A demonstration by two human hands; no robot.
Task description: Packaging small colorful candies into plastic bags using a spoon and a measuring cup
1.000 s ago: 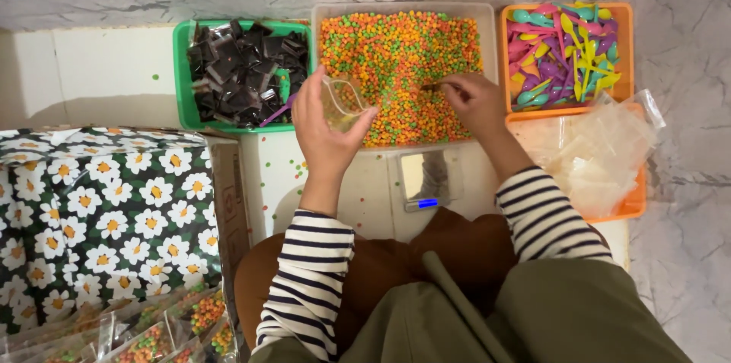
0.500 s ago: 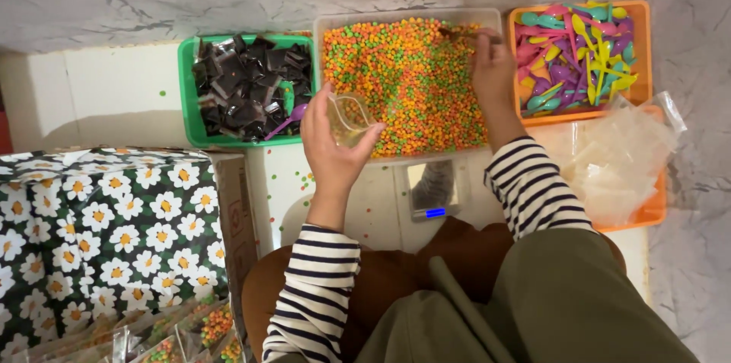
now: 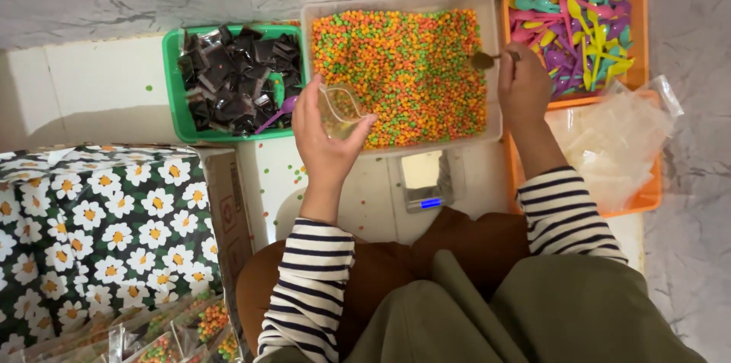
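My left hand (image 3: 324, 135) holds a small clear plastic bag (image 3: 340, 108) open at the near edge of a white tub (image 3: 493, 116) filled with orange, green and yellow pellets (image 3: 400, 66). My right hand (image 3: 522, 89) grips a small metal spoon (image 3: 483, 60) at the tub's right side, its bowl just above the pellets. Both sleeves are black-and-white striped.
A green basket (image 3: 173, 97) of dark square packets with a purple spoon sits left of the tub. An orange tray (image 3: 643, 36) of coloured plastic spoons and a pile of clear bags (image 3: 617, 142) lie right. A small scale (image 3: 426, 180) sits below the tub. A floral box (image 3: 99, 234) stands at left.
My right hand moved from the middle of the pellets to the far right corner, then came back along the tub's right side with the spoon. The left hand kept holding the bag.
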